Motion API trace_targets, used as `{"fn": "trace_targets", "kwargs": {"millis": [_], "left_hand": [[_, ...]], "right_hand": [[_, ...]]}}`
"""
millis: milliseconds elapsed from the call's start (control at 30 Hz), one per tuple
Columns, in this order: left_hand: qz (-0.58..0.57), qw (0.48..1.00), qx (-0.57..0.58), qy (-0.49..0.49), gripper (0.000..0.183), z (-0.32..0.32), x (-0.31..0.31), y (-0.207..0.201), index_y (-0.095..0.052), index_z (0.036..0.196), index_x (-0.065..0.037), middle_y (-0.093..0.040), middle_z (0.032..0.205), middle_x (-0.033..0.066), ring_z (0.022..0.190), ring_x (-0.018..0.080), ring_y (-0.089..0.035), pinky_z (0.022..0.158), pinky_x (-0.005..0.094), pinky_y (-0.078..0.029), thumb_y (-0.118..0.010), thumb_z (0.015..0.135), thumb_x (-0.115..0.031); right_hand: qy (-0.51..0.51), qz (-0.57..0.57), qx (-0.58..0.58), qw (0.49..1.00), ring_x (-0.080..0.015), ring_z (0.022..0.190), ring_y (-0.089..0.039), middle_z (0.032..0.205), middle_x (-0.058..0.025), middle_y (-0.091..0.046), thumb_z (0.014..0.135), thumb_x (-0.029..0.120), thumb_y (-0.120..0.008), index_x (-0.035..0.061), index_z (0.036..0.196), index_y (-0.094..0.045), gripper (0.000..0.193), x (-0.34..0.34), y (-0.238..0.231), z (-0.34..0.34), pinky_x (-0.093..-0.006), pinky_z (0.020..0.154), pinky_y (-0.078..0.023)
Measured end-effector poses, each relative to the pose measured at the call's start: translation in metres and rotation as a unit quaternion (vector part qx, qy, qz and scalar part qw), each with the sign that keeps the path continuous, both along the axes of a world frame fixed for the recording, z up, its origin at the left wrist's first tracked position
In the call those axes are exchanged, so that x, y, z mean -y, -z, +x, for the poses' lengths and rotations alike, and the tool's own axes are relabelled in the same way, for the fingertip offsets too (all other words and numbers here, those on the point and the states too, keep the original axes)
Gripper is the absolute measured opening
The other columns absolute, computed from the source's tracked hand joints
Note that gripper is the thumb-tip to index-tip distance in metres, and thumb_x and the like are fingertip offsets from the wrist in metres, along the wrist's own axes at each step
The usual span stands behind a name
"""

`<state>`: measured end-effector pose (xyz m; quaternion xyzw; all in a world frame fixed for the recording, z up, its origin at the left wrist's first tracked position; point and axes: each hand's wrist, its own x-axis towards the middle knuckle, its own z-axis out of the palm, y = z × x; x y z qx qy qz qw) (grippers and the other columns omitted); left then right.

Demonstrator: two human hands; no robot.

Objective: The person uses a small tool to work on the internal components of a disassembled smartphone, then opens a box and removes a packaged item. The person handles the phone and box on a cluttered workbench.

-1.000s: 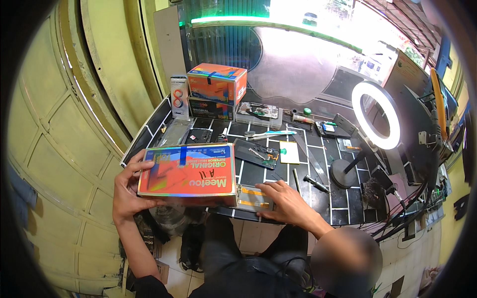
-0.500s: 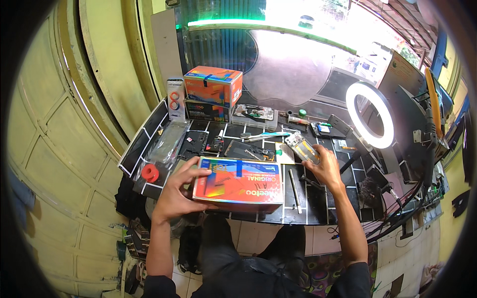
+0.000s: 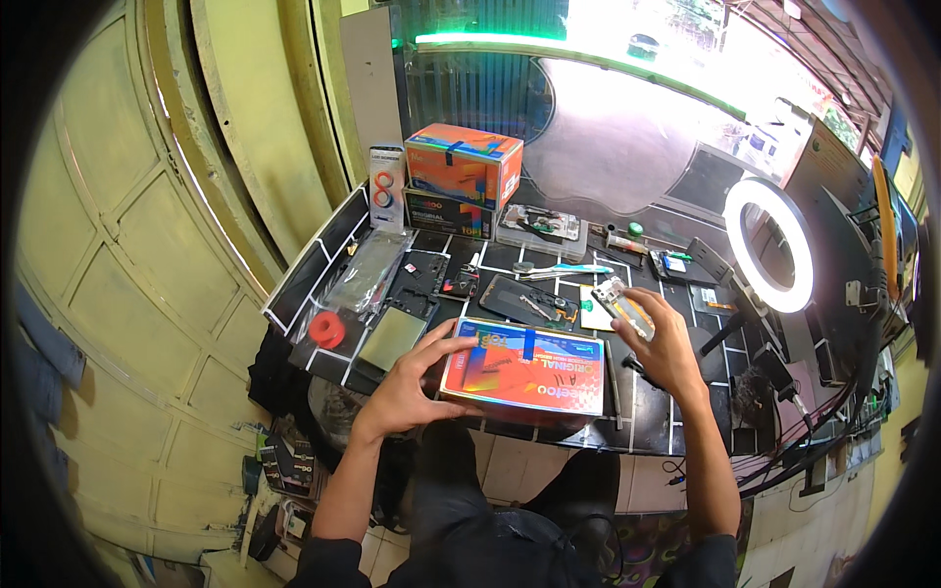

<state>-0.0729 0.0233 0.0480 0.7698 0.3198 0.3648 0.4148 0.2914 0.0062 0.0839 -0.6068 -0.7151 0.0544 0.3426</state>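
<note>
My left hand [image 3: 410, 390] grips the left end of an orange and blue cardboard box [image 3: 524, 377], thumb on its near side and fingers on its top. The box sits at the table's near edge, its printed top upside down to me. My right hand [image 3: 668, 348] is curled round a phone frame [image 3: 624, 307] with exposed inner parts, thumb and fingers at its lower right end. Just right of the box lies a slim dark pen-like tool [image 3: 615, 384]. A dark phone body [image 3: 529, 300] rests behind the box.
A red tape roll [image 3: 326, 329] and a flat greyish panel [image 3: 394, 338] lie at left. Two stacked boxes [image 3: 463, 167] stand at the back. A toothbrush [image 3: 578, 269] lies mid-table. A lit ring lamp [image 3: 737, 245] and cables [image 3: 784, 461] occupy the right.
My left hand has shifted the box rightward, closer to the pen-like tool, uncovering the greyish panel. My right hand stays at the phone frame. The whole view has swung slightly left.
</note>
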Motion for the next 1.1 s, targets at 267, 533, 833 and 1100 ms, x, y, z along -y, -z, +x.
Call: {"fn": "trace_targets", "kwargs": {"millis": [267, 533, 833, 1100], "left_hand": [[0.122, 0.986, -0.103, -0.056, 0.119, 0.01, 0.009, -0.023, -0.036, 0.154, -0.005, -0.035, 0.158, 0.0234, 0.146, 0.0392, -0.037, 0.118, 0.0453, -0.035, -0.098, 0.058, -0.037], [0.104, 0.991, -0.067, -0.04, 0.123, 0.011, -0.006, -0.005, -0.032, 0.155, -0.004, -0.035, 0.156, 0.0171, 0.144, 0.0304, -0.04, 0.113, 0.0427, -0.043, -0.1, 0.056, -0.027], [0.066, 0.996, -0.044, -0.051, 0.126, 0.014, -0.002, 0.0, -0.028, 0.157, -0.004, -0.033, 0.158, 0.0157, 0.143, 0.0269, -0.041, 0.11, 0.0403, -0.047, -0.1, 0.055, -0.02], [0.013, 0.997, 0.023, -0.077, 0.13, 0.02, 0.003, -0.001, -0.024, 0.156, -0.001, -0.041, 0.154, 0.019, 0.143, 0.0335, -0.042, 0.118, 0.0417, -0.036, -0.1, 0.055, -0.027]], "right_hand": [[-0.174, -0.218, 0.14, 0.95, -0.0422, 0.122, -0.057, 0.13, -0.0263, -0.056, 0.071, 0.067, -0.081, -0.0014, 0.122, -0.058, 0.089, 0.017, -0.056, -0.065, -0.0469, 0.104, -0.046], [-0.177, -0.32, 0.217, 0.905, -0.0434, 0.13, -0.052, 0.124, -0.0367, -0.058, 0.06, 0.069, -0.087, -0.0175, 0.119, -0.047, 0.112, -0.006, -0.069, -0.072, -0.0415, 0.111, -0.042], [-0.181, -0.323, 0.285, 0.884, -0.0417, 0.128, -0.054, 0.129, -0.0306, -0.055, 0.06, 0.072, -0.085, -0.015, 0.13, -0.043, 0.119, -0.002, -0.065, -0.073, -0.0428, 0.107, -0.045], [-0.101, -0.121, 0.187, 0.97, -0.0434, 0.126, -0.051, 0.124, -0.0241, -0.054, 0.059, 0.031, -0.095, -0.0059, 0.134, -0.042, 0.1, 0.034, -0.066, -0.085, -0.0474, 0.106, -0.043]]}}
